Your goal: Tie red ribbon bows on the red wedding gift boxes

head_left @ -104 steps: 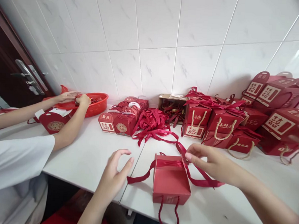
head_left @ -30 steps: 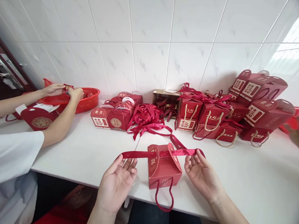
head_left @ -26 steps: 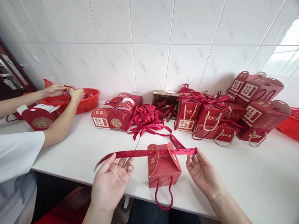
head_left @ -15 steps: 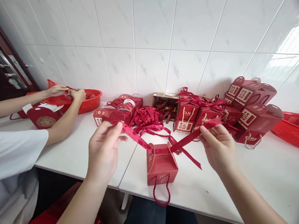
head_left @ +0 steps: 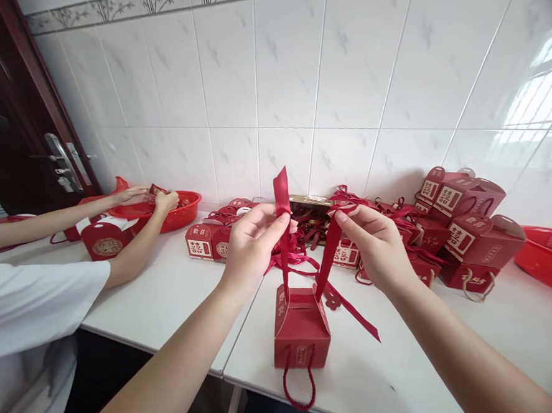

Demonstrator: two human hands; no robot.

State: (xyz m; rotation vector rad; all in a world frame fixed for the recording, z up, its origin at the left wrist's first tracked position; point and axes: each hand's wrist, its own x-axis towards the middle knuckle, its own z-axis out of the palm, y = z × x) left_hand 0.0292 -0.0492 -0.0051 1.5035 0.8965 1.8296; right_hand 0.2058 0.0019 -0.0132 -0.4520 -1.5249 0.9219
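A small red gift box [head_left: 302,333] stands upright near the table's front edge, its rope handle [head_left: 298,402] hanging over the front. A red ribbon [head_left: 331,250] runs through the top flaps of the box, and both its ends rise above it. My left hand [head_left: 258,239] pinches one end between thumb and fingers, with the tip sticking up. Above the right flap, my right hand [head_left: 372,240] pinches the other end. A flower-shaped red tag [head_left: 332,298] and another strip of ribbon [head_left: 360,317] lie just behind the box.
Stacked red boxes [head_left: 472,243] stand at the right, beside a red plastic basket [head_left: 546,257]. More boxes [head_left: 206,239] and an open carton [head_left: 311,202] sit along the tiled wall. At the left, another person's hands [head_left: 164,203] work over a red basket [head_left: 186,216].
My hands have come closer together and risen, bringing the two ribbon ends upright over the box. The camera view has tilted up. The other person's hands hold a small red packet.
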